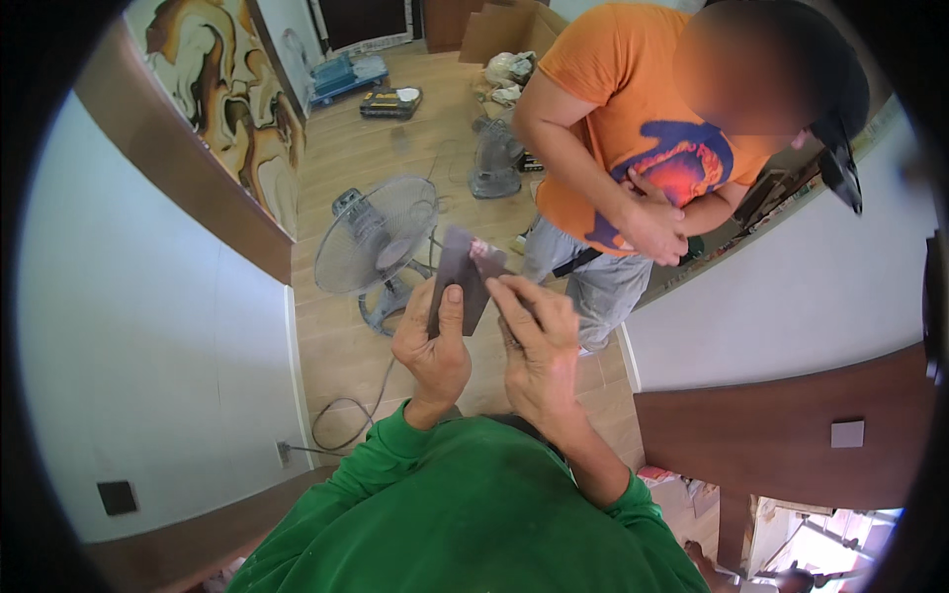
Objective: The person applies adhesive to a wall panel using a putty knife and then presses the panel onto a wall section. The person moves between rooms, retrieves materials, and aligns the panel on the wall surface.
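Observation:
My left hand grips a dark grey-brown flat rectangular piece, its thumb lying across the front face. At the right edge of this piece, my right hand has its fingertips on a similar dark flap. Whether the flap is a fold of the same piece or a second sheet, I cannot tell. A small pale pinkish patch shows near the top, between the two dark parts. Both hands are raised in front of my green-sleeved body, above the wooden floor.
A person in an orange shirt stands close ahead on the right, forearms crossed. A standing fan is just beyond my left hand, its cable trailing on the floor. Farther off are a smaller fan, a tool case and a cardboard box.

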Demonstrator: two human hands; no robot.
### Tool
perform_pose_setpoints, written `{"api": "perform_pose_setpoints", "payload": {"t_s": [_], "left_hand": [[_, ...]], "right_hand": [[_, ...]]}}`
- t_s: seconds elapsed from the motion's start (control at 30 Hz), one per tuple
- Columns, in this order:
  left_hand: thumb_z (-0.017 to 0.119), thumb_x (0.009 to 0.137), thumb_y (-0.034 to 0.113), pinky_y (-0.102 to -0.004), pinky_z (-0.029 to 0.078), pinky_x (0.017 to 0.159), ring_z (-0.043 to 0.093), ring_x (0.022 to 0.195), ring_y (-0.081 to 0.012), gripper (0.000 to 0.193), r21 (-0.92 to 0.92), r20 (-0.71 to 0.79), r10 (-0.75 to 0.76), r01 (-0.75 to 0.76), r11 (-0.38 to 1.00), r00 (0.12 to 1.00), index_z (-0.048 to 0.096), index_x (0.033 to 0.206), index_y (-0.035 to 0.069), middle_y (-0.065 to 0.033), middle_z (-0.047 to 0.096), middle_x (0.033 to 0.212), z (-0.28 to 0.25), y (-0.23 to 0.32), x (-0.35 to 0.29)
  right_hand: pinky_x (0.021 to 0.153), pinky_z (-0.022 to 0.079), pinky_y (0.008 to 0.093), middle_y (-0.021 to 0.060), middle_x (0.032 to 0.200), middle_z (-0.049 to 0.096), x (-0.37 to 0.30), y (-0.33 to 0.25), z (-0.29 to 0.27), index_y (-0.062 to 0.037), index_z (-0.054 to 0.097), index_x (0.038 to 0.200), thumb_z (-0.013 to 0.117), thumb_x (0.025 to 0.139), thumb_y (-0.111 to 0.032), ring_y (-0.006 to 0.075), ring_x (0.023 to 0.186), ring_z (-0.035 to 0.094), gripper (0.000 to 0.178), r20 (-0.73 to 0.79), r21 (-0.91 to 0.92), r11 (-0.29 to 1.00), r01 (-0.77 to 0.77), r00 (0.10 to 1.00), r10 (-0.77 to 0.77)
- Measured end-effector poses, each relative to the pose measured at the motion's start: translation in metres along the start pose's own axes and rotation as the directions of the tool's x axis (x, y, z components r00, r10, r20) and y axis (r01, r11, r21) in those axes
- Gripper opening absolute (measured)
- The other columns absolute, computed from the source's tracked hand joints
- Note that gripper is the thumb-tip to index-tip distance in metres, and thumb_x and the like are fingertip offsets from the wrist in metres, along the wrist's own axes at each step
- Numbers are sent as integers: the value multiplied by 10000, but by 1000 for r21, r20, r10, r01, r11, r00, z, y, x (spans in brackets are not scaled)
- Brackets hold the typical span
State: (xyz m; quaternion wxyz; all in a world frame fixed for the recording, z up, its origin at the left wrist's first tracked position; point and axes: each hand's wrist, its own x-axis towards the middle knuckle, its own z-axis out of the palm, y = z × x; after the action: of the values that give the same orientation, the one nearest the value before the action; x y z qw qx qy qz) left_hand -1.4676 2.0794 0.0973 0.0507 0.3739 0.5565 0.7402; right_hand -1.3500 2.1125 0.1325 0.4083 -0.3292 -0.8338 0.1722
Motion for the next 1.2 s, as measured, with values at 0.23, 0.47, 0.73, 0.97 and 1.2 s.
{"api": "perform_pose_setpoints", "payload": {"t_s": [0.23, 0.47, 0.73, 0.97, 1.2], "left_hand": [[616, 932, 50, -251, 470, 690, 585, 771, -132, 154, -21, 68, -23, 24, 999, 997, 659, 1020, -70, -94, 666, 917, -6, -31, 45], [630, 920, 36, -261, 476, 685, 587, 762, -140, 161, 17, 108, 49, -51, 999, 993, 657, 1037, -72, -101, 670, 906, -14, -52, 78], [591, 951, 44, -247, 474, 690, 570, 792, -111, 166, -122, 159, -27, 46, 991, 987, 659, 1046, -75, -77, 661, 922, -18, -70, 91], [593, 945, 31, -245, 470, 686, 580, 788, -120, 149, -83, 257, -32, 55, 995, 966, 667, 1024, -71, -80, 661, 933, -6, -80, 97], [640, 914, 128, -271, 483, 718, 603, 791, -134, 199, -239, 365, -479, 577, 781, 798, 668, 987, -55, -84, 662, 917, 33, -87, 105]], "right_hand": [[889, 393, 395, 76, 1203, 604, 32, 1, 38, -92, 644, 1219, 618, 776, 24, 279, 1047, 530, 458, -68, 16, 997, -70, 995, 71], [883, 392, 393, 67, 1192, 606, 52, -7, 68, -106, 646, 1214, 619, 762, 6, 277, 1054, 535, 467, -160, -16, 989, -150, 976, 145], [861, 396, 393, 55, 1204, 592, 52, -14, 96, -122, 624, 1249, 607, 699, 24, 271, 1055, 533, 570, -201, -67, 976, -209, 961, 192], [843, 385, 369, 51, 1200, 597, 52, -3, 107, -123, 638, 1234, 626, 713, 18, 249, 1035, 534, 540, -294, -77, 964, -255, 930, 222], [879, 392, 351, 85, 1149, 624, 65, 32, 60, -65, 654, 1205, 612, 827, 37, 255, 977, 554, 394, -373, 18, 938, -347, 868, 328]]}}
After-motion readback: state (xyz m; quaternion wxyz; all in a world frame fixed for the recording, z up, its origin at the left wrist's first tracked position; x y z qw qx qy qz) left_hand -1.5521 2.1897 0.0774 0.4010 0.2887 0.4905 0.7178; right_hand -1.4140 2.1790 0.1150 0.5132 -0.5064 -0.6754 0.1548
